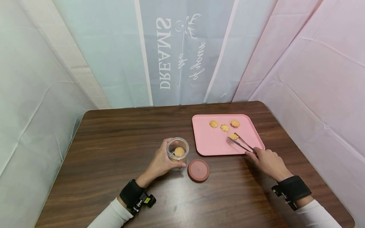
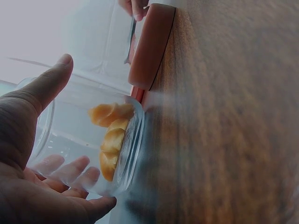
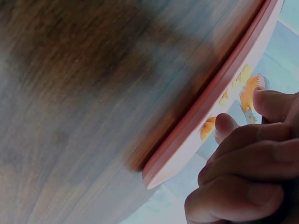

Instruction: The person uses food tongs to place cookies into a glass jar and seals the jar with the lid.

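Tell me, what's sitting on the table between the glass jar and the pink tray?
In the head view, a round reddish-brown lid lies flat on the wooden table, just in front of the gap between the glass jar and the pink tray.

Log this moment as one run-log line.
left hand grips jar, cookie inside | right hand holds tongs at cookie on pink tray | lid off, on table

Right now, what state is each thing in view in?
Glass jar: open, upright, cookies inside, held by left hand.
Jar lid: off, flat on table.
Tongs: held by right hand, tips around a cookie.
Pink tray: flat, four cookies on it.
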The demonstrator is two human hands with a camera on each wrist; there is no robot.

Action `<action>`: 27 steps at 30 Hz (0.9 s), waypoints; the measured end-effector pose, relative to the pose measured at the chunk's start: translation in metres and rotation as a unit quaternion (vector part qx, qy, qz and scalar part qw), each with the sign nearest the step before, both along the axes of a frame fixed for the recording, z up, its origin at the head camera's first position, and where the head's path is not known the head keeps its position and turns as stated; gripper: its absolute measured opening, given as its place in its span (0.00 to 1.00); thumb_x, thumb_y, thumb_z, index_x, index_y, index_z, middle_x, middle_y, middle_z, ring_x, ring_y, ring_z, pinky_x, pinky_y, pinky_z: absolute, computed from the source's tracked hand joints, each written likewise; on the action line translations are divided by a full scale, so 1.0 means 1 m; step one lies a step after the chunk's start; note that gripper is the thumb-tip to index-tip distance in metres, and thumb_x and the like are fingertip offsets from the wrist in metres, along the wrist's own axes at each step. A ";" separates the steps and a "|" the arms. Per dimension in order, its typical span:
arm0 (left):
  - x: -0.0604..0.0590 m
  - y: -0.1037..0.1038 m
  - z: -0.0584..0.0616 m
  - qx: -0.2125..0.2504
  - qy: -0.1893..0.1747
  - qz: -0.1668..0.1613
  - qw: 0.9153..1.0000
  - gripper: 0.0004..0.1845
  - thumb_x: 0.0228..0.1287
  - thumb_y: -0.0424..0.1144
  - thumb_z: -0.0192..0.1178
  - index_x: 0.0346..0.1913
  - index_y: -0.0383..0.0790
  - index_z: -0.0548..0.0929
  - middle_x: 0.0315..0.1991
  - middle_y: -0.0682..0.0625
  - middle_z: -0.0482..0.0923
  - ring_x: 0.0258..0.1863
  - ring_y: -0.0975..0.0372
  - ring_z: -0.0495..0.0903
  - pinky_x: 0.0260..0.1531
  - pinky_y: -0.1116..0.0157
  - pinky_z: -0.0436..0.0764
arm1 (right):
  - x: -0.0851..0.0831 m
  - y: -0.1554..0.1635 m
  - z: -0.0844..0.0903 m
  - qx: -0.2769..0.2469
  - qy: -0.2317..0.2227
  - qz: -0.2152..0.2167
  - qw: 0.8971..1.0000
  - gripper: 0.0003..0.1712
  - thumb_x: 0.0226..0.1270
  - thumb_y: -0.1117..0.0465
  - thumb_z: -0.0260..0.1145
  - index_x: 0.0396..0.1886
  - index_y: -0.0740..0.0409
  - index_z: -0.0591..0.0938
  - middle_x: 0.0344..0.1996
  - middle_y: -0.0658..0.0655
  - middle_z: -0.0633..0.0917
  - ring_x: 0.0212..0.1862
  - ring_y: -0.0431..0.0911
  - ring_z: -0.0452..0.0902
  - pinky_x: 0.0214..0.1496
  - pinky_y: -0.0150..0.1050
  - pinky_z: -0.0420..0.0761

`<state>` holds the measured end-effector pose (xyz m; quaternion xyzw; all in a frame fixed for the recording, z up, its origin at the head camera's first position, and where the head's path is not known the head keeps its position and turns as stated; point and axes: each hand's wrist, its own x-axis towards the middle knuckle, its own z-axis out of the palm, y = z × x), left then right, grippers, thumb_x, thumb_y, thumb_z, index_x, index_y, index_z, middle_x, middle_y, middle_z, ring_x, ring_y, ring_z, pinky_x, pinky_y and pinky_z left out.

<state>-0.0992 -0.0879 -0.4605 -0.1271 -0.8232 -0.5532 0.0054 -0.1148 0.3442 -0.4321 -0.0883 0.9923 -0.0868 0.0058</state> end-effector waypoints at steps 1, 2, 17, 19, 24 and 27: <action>0.000 0.000 0.000 0.000 0.000 0.000 1.000 0.56 0.40 0.44 0.90 0.73 0.42 0.67 0.66 0.46 0.81 0.63 0.51 0.81 0.63 0.46 0.75 | 0.000 0.000 0.000 0.001 0.001 0.001 1.000 0.25 0.84 0.42 0.58 0.31 0.56 0.76 0.18 0.50 0.68 0.21 0.47 0.66 0.22 0.42 0.62; 0.000 0.000 -0.001 0.000 0.000 0.001 1.000 0.56 0.40 0.44 0.90 0.72 0.42 0.67 0.66 0.47 0.81 0.63 0.51 0.81 0.63 0.46 0.75 | 0.000 0.000 0.001 0.002 0.001 0.001 1.000 0.25 0.84 0.43 0.59 0.30 0.56 0.76 0.17 0.50 0.68 0.20 0.47 0.66 0.21 0.42 0.62; -0.001 0.000 -0.003 -0.004 0.003 0.000 1.000 0.56 0.40 0.44 0.90 0.72 0.43 0.67 0.66 0.46 0.81 0.63 0.50 0.81 0.62 0.47 0.76 | 0.000 -0.009 0.011 -0.005 0.008 0.018 1.000 0.24 0.83 0.44 0.60 0.28 0.54 0.74 0.16 0.49 0.66 0.19 0.45 0.64 0.20 0.40 0.61; -0.001 -0.001 -0.003 -0.004 0.001 0.000 1.000 0.56 0.40 0.44 0.90 0.72 0.43 0.67 0.66 0.46 0.81 0.63 0.50 0.80 0.63 0.47 0.75 | 0.000 -0.011 0.012 -0.005 0.010 0.020 1.000 0.24 0.83 0.43 0.60 0.28 0.53 0.74 0.16 0.49 0.66 0.19 0.45 0.64 0.20 0.40 0.61; 0.000 -0.001 -0.003 -0.005 0.001 0.001 1.000 0.56 0.40 0.44 0.90 0.72 0.43 0.67 0.66 0.46 0.81 0.64 0.50 0.80 0.63 0.46 0.75 | 0.000 -0.017 0.016 -0.006 0.013 0.025 1.000 0.24 0.83 0.42 0.59 0.29 0.53 0.74 0.17 0.48 0.66 0.19 0.44 0.63 0.21 0.40 0.60; -0.001 -0.001 -0.004 -0.007 0.003 0.001 1.000 0.56 0.40 0.43 0.90 0.72 0.43 0.67 0.66 0.46 0.81 0.64 0.49 0.80 0.63 0.46 0.75 | 0.001 -0.020 0.019 -0.006 0.016 0.030 0.999 0.24 0.83 0.42 0.60 0.29 0.52 0.74 0.17 0.48 0.66 0.19 0.44 0.63 0.21 0.40 0.60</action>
